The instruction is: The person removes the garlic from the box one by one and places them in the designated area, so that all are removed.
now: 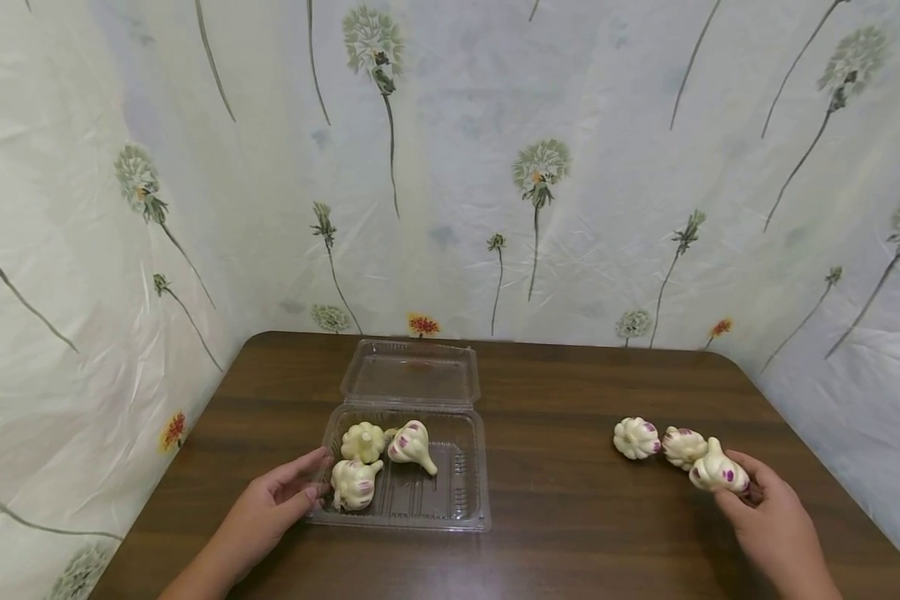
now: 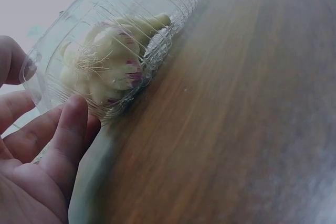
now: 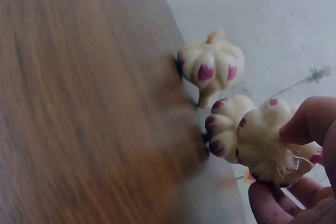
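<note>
A clear plastic clamshell container (image 1: 435, 508) lies with its lid (image 1: 412, 375) folded back on the table. Inside its left half are three garlic bulbs, among them a purple-streaked one (image 1: 411, 443) and one with roots toward the left wrist camera (image 2: 100, 66). My left hand (image 1: 281, 496) holds the container's left rim between thumb and fingers. On the right, my right hand (image 1: 772, 508) grips a garlic bulb (image 1: 718, 471) by its root end, thumb on one side and fingers on the other. Just beyond it are two more bulbs, a middle one (image 1: 684, 447) and a left one (image 1: 636, 438).
The dark brown wooden table (image 1: 555, 500) has rounded far corners. Around its back and sides hangs a pale curtain (image 1: 450, 167) printed with dandelions. Bare wood stretches between the container and the bulbs on the right.
</note>
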Available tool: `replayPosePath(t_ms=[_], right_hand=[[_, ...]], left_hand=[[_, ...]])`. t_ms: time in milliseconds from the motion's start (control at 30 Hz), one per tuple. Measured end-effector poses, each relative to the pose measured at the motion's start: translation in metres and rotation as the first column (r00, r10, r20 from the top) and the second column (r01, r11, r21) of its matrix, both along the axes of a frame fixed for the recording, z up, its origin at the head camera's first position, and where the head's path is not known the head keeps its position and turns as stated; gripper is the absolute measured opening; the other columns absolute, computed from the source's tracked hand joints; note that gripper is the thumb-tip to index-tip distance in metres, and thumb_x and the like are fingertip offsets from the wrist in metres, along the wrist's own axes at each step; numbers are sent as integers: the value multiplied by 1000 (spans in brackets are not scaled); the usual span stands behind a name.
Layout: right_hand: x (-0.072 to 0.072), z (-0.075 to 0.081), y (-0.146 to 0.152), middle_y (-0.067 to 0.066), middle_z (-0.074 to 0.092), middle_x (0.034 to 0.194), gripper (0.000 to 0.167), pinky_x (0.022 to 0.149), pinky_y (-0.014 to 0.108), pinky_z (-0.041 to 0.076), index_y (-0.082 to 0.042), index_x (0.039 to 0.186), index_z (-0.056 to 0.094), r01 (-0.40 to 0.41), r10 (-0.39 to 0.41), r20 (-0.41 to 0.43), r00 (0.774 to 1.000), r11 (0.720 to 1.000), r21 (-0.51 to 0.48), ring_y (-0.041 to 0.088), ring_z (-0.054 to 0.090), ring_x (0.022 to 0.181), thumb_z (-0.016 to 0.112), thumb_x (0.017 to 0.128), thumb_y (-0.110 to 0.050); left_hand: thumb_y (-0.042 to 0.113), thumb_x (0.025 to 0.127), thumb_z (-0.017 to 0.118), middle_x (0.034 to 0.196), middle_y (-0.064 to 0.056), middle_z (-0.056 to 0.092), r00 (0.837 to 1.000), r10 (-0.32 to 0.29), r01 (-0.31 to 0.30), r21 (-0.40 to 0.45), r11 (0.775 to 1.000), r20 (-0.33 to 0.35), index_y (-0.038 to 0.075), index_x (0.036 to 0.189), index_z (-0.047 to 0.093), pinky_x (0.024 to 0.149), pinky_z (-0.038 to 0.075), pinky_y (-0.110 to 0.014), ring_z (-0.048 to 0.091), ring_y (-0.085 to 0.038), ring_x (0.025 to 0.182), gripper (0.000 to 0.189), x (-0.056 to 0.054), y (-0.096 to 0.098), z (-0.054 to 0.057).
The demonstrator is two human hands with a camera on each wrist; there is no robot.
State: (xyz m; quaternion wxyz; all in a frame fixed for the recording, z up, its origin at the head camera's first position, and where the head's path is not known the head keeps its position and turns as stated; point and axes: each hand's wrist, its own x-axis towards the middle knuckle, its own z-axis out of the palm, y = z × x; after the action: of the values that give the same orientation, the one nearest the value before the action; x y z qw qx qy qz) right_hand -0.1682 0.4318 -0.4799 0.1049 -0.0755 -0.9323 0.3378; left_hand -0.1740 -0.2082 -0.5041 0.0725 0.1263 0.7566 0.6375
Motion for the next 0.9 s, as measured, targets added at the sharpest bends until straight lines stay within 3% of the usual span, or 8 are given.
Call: replayPosePath(t_ms=[200,433,667,733,800,900], right_hand=[[-5,-2,6,38,47,141,72,62,20,49,10,160,23,24,-21,59,998,998,-54,-18,44,86,55,108,-28],[-8,-8,9,37,49,143,64,65,14,48,12,154,34,32,-28,51,998,997,-65,-23,41,89,58,108,-26],[-12,-7,13,37,41,150,71,67,12,48,10,158,28,60,-47,140,989,994,-87,-21,39,92,54,109,-35],[-14,-7,13,38,38,153,72,68,10,48,10,159,26,63,-47,159,986,993,-97,-6,51,102,53,110,-36],[-15,-7,14,39,34,155,74,68,8,46,10,160,24,65,-45,172,984,992,-109,17,56,115,51,110,-36],[-17,-8,16,41,30,157,75,67,6,44,11,160,20,59,-36,177,984,990,-126,49,44,132,49,110,-36]], left_hand=[[13,104,65,154,-29,50,1000,5,-5,-10,1000,6,-1,157,43,92,59,-24,69,-17,121,58,1,-1,0],[12,105,64,154,-29,50,1000,-1,1,-3,1000,-7,-2,157,43,92,60,-25,69,-11,119,58,-1,-1,-3],[12,105,64,153,-31,50,1000,-2,2,4,1000,-9,-3,157,43,91,60,-26,69,-7,117,58,-1,-1,-2],[11,105,64,153,-31,50,1000,-1,1,5,1000,-11,-3,157,43,91,60,-26,69,-9,118,58,-1,-1,-2],[11,104,64,152,-31,51,1000,1,-1,6,1000,-13,-3,156,44,92,60,-25,69,-11,119,57,-1,0,-2],[11,104,64,152,-31,51,1000,2,-2,5,1000,-16,-3,156,44,92,60,-25,69,-13,119,57,-1,0,-3]])
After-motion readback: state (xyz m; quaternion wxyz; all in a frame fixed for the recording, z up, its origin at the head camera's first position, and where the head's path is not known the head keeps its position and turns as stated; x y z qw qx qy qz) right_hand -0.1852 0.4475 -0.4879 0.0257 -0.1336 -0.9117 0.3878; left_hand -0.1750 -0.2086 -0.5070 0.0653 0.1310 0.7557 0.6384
